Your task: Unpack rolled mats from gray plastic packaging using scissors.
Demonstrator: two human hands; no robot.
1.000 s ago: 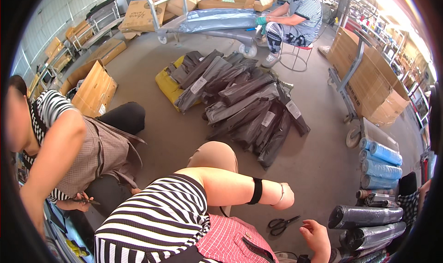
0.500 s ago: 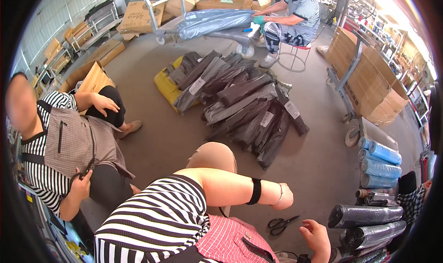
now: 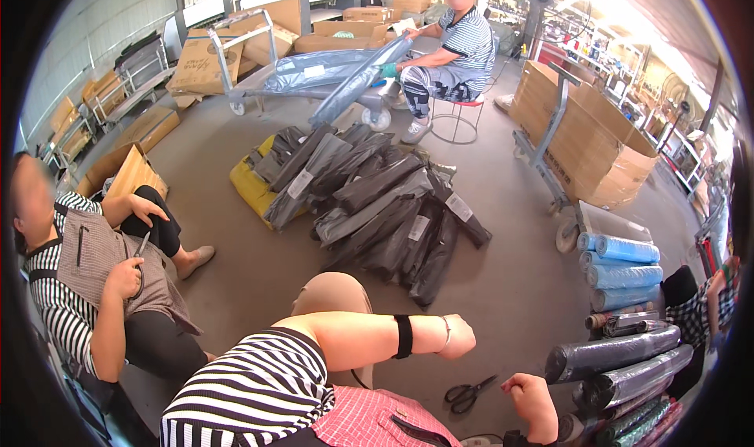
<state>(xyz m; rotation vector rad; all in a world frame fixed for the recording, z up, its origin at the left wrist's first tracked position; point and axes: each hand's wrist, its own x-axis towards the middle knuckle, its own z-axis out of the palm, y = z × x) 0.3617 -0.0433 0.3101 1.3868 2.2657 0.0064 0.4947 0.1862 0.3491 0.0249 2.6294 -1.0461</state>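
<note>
My left arm, in a striped sleeve with a black band, stretches across my knee to the right. At its end my left hand is closed, knuckles up. What it holds, if anything, is hidden beneath. Lower right, my right hand has its fingers curled inward, with nothing visible in them. A pair of black-handled scissors lies on the floor between and below my hands, touched by neither. Ahead lies a pile of dark plastic-wrapped bundles, some with white labels. Several black wrapped rolls are stacked just right of my right hand.
At left, a seated person holds scissors upright. Far off, another person on a stool grips a tilted blue-grey wrapped bundle beside a cart. Blue rolls and a cart with a big carton stand right.
The far person has raised one blue-grey bundle off the cart. My right hand's fingers have curled in. The left person's scissors have come up. The whole view has shifted slightly.
</note>
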